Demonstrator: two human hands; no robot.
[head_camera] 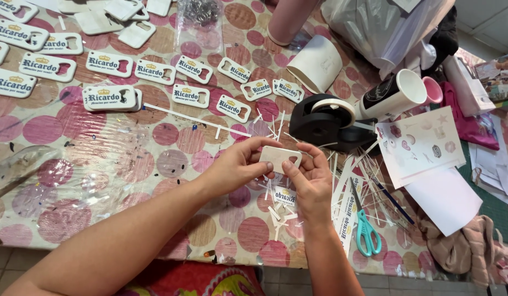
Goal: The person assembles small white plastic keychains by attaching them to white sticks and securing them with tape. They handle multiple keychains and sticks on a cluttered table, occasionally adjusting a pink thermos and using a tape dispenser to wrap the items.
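Pinching a blank white tag (pixel 280 158) between fingers of left hand (pixel 237 167) and right hand (pixel 310 183), above the spotted surface (pixel 100 181), near the black tape dispenser (pixel 322 123).

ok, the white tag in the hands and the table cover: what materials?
White tag, held by left hand and right hand: looks like rigid matte plastic, flat with a clean cut-out; coated card is possible. Table cover: likely glossy clear plastic film over dotted cloth, judging by glare and wrinkles.

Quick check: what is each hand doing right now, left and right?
Left hand: closed, pinching the left end of the small white tag.
Right hand: closed, fingertips gripping the same tag's lower right edge.
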